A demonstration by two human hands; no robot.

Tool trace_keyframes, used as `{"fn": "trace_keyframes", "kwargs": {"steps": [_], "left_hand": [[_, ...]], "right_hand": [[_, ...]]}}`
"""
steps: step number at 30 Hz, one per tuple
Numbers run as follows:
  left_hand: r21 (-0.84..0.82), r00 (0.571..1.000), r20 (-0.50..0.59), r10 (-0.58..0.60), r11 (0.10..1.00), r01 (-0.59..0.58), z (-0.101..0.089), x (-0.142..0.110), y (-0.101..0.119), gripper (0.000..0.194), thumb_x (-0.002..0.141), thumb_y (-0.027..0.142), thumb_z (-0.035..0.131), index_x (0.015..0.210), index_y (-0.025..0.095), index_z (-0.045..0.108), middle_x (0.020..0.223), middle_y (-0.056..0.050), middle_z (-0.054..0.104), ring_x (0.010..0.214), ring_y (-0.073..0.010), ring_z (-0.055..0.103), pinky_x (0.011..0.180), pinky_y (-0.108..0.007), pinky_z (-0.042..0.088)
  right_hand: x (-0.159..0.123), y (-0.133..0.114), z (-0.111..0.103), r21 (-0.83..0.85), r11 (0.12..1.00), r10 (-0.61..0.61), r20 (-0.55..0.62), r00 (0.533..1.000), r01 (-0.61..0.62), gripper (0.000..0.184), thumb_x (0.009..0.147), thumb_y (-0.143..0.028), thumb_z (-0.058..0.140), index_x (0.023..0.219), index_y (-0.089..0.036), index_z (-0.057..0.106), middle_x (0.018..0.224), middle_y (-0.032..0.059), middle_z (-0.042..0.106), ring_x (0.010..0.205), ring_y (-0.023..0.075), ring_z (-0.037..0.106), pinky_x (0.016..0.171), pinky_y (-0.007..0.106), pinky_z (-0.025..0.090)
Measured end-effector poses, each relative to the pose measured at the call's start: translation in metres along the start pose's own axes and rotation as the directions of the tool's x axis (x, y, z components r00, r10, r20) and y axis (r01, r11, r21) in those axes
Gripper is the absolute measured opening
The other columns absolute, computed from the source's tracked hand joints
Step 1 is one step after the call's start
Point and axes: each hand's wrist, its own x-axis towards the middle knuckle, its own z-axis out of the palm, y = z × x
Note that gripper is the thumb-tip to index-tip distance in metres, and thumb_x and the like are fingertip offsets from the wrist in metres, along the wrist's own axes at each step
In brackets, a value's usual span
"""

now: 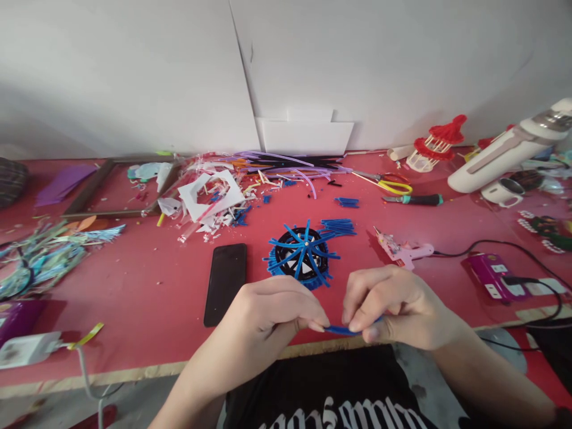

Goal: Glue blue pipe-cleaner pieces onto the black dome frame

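Note:
A short blue pipe cleaner [342, 330] is stretched between my two hands, just above the table's front edge. My left hand [279, 310] pinches its left end, and my right hand [393, 304] grips the other end between thumb and fingers. Just beyond them sits a round black and blue pipe-cleaner piece [307, 253], with blue strips spreading from a small pale bead at its centre. A bundle of cut blue pipe cleaners [338, 227] lies against its far right side, and a smaller blue bundle [347, 202] lies farther back.
A black phone [226, 283] lies left of the round piece. To the right are a pink glue gun [404, 250] with its cord, a purple power strip [498, 277], pliers [417, 200], yellow-handled scissors [388, 183] and a white bottle [504, 149]. Paper scraps [212, 199] cover the back left.

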Motion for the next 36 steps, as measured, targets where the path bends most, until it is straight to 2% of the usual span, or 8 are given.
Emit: {"fn": "trace_keyframes", "kwargs": {"steps": [5, 9, 11, 14, 16, 22, 29, 36], "left_hand": [[-0.031, 0.999, 0.033, -0.037, 0.999, 0.038, -0.005, 0.001, 0.001, 0.029, 0.091, -0.003, 0.057, 0.086, 0.020, 0.075, 0.084, -0.001, 0.079, 0.081, -0.0128, 0.075, 0.076, -0.021, 0.059], [0.114, 0.986, -0.160, -0.043, 0.992, 0.062, 0.005, 0.001, -0.004, 0.015, 0.092, 0.008, 0.068, 0.095, 0.022, 0.074, 0.087, 0.000, 0.080, 0.081, -0.0124, 0.075, 0.076, -0.020, 0.058], [0.220, 0.946, -0.316, -0.064, 0.965, 0.139, 0.012, -0.001, -0.008, 0.019, 0.095, 0.013, 0.065, 0.110, 0.023, 0.071, 0.097, -0.002, 0.079, 0.082, -0.0128, 0.073, 0.077, -0.022, 0.058], [0.318, 0.848, -0.519, -0.110, 0.896, 0.311, 0.020, -0.002, -0.016, 0.029, 0.098, 0.020, 0.060, 0.127, 0.025, 0.061, 0.111, -0.004, 0.075, 0.087, -0.0149, 0.069, 0.084, -0.029, 0.057], [0.401, 0.829, -0.549, -0.107, 0.837, 0.373, 0.022, -0.002, -0.021, 0.034, 0.097, 0.026, 0.063, 0.130, 0.023, 0.059, 0.120, -0.007, 0.072, 0.104, -0.0199, 0.067, 0.095, -0.035, 0.055], [0.514, 0.892, -0.444, -0.089, 0.790, 0.334, 0.028, 0.004, -0.030, 0.046, 0.097, 0.031, 0.064, 0.139, 0.017, 0.054, 0.136, -0.012, 0.067, 0.131, -0.0252, 0.060, 0.111, -0.040, 0.049], [0.551, 0.910, -0.405, -0.091, 0.770, 0.322, 0.032, 0.006, -0.035, 0.041, 0.100, 0.027, 0.058, 0.139, 0.018, 0.052, 0.138, -0.014, 0.068, 0.136, -0.0288, 0.059, 0.113, -0.049, 0.049], [0.504, 0.893, -0.438, -0.100, 0.796, 0.336, 0.032, 0.008, -0.033, 0.035, 0.100, 0.025, 0.057, 0.134, 0.020, 0.057, 0.133, -0.011, 0.071, 0.132, -0.0269, 0.063, 0.113, -0.047, 0.050]], "right_hand": [[-0.006, -0.001, -0.011, -0.112, 0.994, -0.008, 0.108, 0.994, 0.020, 0.027, 0.095, -0.017, 0.066, 0.120, -0.023, 0.075, 0.104, 0.0090, 0.077, 0.087, 0.0130, 0.070, 0.075, 0.025, 0.058], [-0.005, 0.010, -0.013, -0.131, 0.989, -0.094, -0.156, 0.983, 0.074, 0.026, 0.091, -0.015, 0.072, 0.113, -0.028, 0.077, 0.095, 0.0043, 0.078, 0.084, 0.0147, 0.071, 0.072, 0.030, 0.060], [-0.005, 0.020, -0.012, -0.186, 0.982, -0.110, -0.360, 0.927, 0.044, 0.019, 0.088, -0.017, 0.076, 0.102, -0.028, 0.079, 0.086, 0.0018, 0.078, 0.076, 0.0149, 0.072, 0.065, 0.028, 0.060], [-0.006, 0.035, -0.010, -0.423, 0.906, -0.252, -0.587, 0.770, -0.025, 0.022, 0.083, -0.012, 0.078, 0.098, -0.029, 0.080, 0.084, -0.0005, 0.079, 0.070, 0.0143, 0.073, 0.064, 0.027, 0.062], [-0.008, 0.043, -0.007, -0.601, 0.799, -0.415, -0.552, 0.723, 0.000, 0.036, 0.080, -0.005, 0.078, 0.106, -0.031, 0.079, 0.089, -0.0005, 0.081, 0.076, 0.0158, 0.076, 0.070, 0.030, 0.066], [-0.005, 0.057, -0.001, -0.810, 0.527, -0.630, -0.171, 0.757, 0.256, 0.058, 0.079, 0.002, 0.075, 0.130, -0.023, 0.069, 0.102, 0.0088, 0.081, 0.092, 0.0229, 0.079, 0.075, 0.036, 0.070], [0.000, 0.064, -0.006, -0.792, 0.532, -0.608, -0.110, 0.787, 0.299, 0.053, 0.084, -0.002, 0.073, 0.133, -0.023, 0.067, 0.103, 0.0096, 0.081, 0.096, 0.0244, 0.079, 0.076, 0.039, 0.070], [0.004, 0.065, -0.007, -0.749, 0.590, -0.587, -0.143, 0.797, 0.300, 0.045, 0.086, -0.006, 0.070, 0.126, -0.026, 0.071, 0.100, 0.0070, 0.081, 0.098, 0.0240, 0.078, 0.075, 0.039, 0.069]]}}
